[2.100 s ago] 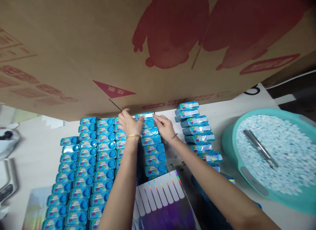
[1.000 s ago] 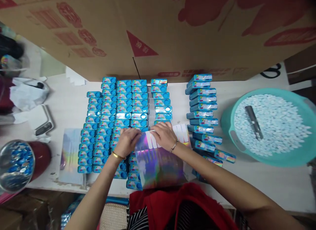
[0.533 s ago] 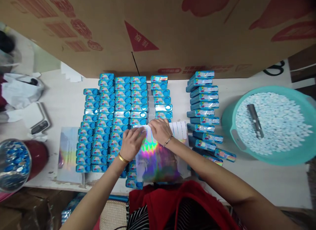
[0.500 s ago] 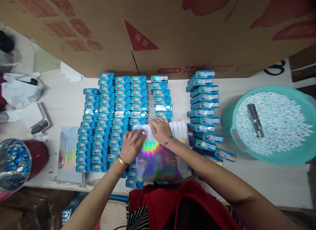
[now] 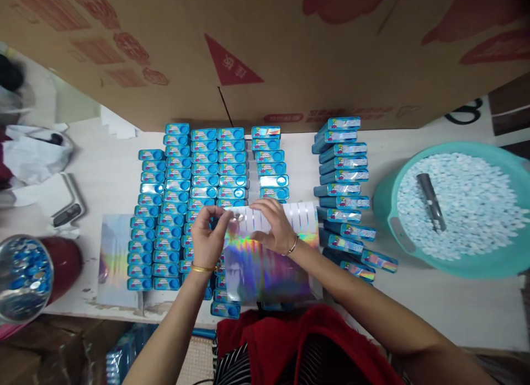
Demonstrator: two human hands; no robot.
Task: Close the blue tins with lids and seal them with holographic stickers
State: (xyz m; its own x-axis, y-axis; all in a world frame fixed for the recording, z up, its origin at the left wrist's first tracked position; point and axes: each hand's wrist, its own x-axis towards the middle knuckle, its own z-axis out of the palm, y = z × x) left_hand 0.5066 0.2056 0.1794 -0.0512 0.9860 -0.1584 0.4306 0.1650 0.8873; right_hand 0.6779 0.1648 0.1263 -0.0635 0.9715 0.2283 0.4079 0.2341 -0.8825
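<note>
A holographic sticker sheet [image 5: 269, 274] with pale strips along its top lies over the tins in front of me. My left hand [image 5: 208, 233] pinches the sheet's upper left corner between thumb and forefinger, beside a small shiny crinkled piece that I cannot make out. Across the upper middle of the sheet rests my right hand [image 5: 275, 228], its thumb spread from the fingers and its fingertips near the top edge. Blue printed tins [image 5: 168, 217] stand in close rows left of the sheet, and a shorter row [image 5: 271, 169] runs above it.
More blue tins [image 5: 343, 163] form a column on the right. Beyond them, a turquoise tub [image 5: 385, 200] holds small pale pieces and a dark tube [image 5: 430, 200]. A big cardboard box [image 5: 174, 54] walls off the back. At left are another sheet [image 5: 118, 285] and a red pot [image 5: 64, 263].
My left hand has moved left and turned into a pinch at the sheet's corner. My right hand has shifted slightly right, and its thumb has spread from the fingers.
</note>
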